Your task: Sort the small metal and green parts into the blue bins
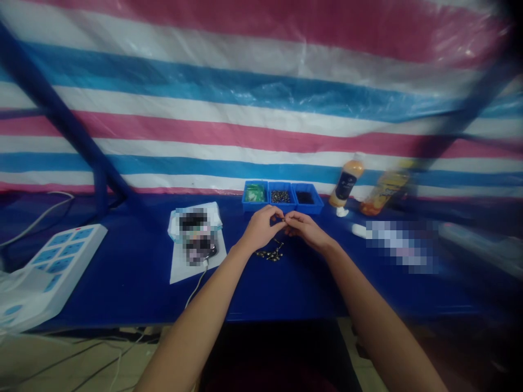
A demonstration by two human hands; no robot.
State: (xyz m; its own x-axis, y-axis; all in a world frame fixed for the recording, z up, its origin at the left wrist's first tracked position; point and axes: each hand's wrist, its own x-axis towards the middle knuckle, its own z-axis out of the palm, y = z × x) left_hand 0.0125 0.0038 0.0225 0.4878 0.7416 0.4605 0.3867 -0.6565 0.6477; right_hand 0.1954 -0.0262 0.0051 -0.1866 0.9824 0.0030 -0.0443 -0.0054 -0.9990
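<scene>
Two bare hands met at the centre of my view, just in front of a row of bins. I logged the left hand [259, 230] and the right hand [308, 230] with their grips closed, the fingertips of each pinching from opposite sides on one small metal part [283, 219], held above the counter [122, 288]. The part was too small to identify from my camera.

Directly below the hands, a loose cluster of small metal fittings [269, 252] lay on the blue surface. I could not tell whether they were joined. As to progress, this was the only batch I found outside the containers, and a good stock remained.

Three blue plastic bins [249, 204] stood in a row beyond the hands. The left held a green packet [254, 192], the middle a heap of small metal parts [280, 196], and the right a mass of black pieces [304, 197].

Farther right stood a bottle with an orange cap [347, 182] and a yellow bottle [386, 188]. To the left, a blurred object [198, 234] sat on a white sheet of paper [204, 269], and a white panel with blue keys [61, 261] lay at the counter's edge.
</scene>
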